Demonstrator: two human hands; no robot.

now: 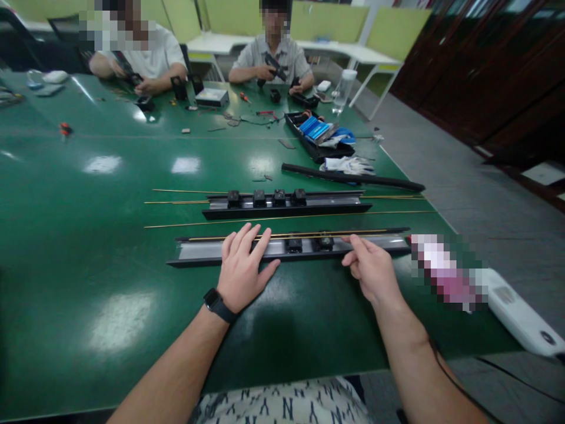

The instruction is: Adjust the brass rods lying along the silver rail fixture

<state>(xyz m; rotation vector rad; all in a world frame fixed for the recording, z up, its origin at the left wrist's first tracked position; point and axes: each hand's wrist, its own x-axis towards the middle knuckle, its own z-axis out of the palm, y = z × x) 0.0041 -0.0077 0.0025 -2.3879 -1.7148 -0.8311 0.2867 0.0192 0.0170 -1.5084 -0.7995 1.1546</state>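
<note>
A long black channel with a silvery inside (200, 249) lies crosswise in front of me. Small black blocks (293, 242) sit in its middle part. Thin brass-coloured rods (309, 235) run lengthwise along its far side. My left hand (242, 268) lies flat across the channel with fingers spread, the fingertips at the rods. At the channel's right part, my right hand (369, 264) is mostly closed, its index finger and thumb at a brass rod. Behind lies a second black channel (286, 210) with several black blocks in it, and more brass rods (176, 226) beside it.
A black bar (353, 177), white gloves (348, 165) and a black tray (304, 138) holding a blue box (315, 128) lie farther back. A white device (521, 312) rests at the right edge. Two people sit across the green table (132, 330), handling black parts.
</note>
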